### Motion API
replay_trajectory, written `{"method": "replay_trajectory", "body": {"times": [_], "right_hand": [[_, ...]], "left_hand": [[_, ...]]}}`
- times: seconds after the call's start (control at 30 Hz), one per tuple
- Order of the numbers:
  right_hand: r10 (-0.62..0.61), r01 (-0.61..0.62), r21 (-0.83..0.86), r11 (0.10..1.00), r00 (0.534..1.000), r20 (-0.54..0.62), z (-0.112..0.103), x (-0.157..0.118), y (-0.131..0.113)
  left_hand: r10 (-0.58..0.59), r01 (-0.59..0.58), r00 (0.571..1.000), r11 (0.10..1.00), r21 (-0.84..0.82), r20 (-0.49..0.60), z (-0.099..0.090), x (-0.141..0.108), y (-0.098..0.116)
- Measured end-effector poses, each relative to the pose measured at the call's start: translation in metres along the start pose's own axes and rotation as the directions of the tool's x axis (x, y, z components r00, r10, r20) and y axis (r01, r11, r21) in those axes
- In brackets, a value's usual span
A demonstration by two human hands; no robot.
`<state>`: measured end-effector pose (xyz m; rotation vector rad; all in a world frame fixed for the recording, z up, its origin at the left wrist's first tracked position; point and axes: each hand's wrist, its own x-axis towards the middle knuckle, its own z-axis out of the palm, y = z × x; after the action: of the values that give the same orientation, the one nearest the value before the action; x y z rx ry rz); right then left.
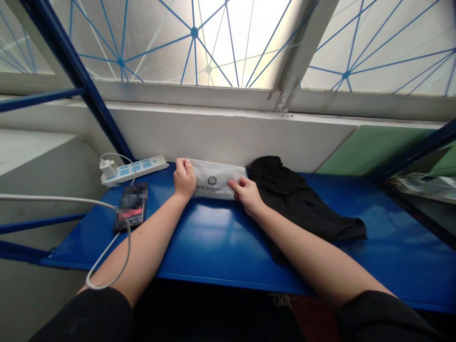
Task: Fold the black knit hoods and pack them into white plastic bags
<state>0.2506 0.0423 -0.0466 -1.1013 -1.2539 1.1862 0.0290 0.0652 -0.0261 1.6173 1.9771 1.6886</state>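
Note:
A pale grey pouch (216, 172) with a round logo and dark lettering is held between my two hands at the back of the blue table. My left hand (185, 178) is closed around its left end. On the right side, my right hand (248, 192) pinches the pouch, thumb on its front face near the lettering. What the pouch contains, if anything, cannot be seen. Just right of my right hand lies a crumpled black cloth (299, 199), partly behind my right forearm.
Left on the blue table (199, 247) are a white power strip (142, 168) with a plugged-in charger (108, 167) and a phone (131, 209), its screen blurred. A white cable (89, 270) loops over my left forearm. Blue metal posts (89, 90) flank the table; a wall and window stand behind.

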Motion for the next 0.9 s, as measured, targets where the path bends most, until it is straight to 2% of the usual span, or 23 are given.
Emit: {"method": "replay_trajectory", "body": {"times": [0.27, 0.4, 0.53, 0.7, 0.77, 0.8, 0.9], "right_hand": [[-0.097, 0.091, -0.062, 0.994, 0.990, -0.104, -0.003, 0.004, 0.006], [-0.074, 0.077, 0.015, 0.997, 0.990, -0.122, -0.003, 0.008, 0.010], [-0.069, 0.074, 0.033, 0.997, 0.987, -0.143, -0.004, 0.010, 0.013], [-0.062, 0.066, 0.024, 0.998, 0.984, -0.164, -0.004, 0.010, 0.014], [-0.050, 0.058, 0.044, 0.997, 0.984, -0.170, -0.004, 0.010, 0.012], [-0.044, 0.055, 0.056, 0.997, 0.984, -0.173, -0.004, 0.009, 0.011], [-0.033, 0.050, 0.090, 0.995, 0.982, -0.184, -0.003, 0.008, 0.007]], "left_hand": [[0.023, -0.023, 1.000, 0.999, -0.050, 0.008, 0.000, -0.003, 0.000], [0.131, -0.132, 0.991, 0.990, -0.048, -0.024, 0.004, -0.004, -0.003], [0.265, -0.262, 0.964, 0.962, 0.077, -0.025, 0.007, -0.009, -0.001], [0.306, -0.300, 0.952, 0.921, 0.247, 0.015, 0.004, -0.018, 0.008], [0.383, -0.389, 0.921, 0.880, 0.272, 0.075, 0.001, -0.023, 0.013], [0.436, -0.453, 0.892, 0.853, 0.261, 0.121, 0.000, -0.026, 0.015], [0.592, -0.639, 0.761, 0.753, 0.156, 0.265, -0.002, -0.034, 0.020]]}}
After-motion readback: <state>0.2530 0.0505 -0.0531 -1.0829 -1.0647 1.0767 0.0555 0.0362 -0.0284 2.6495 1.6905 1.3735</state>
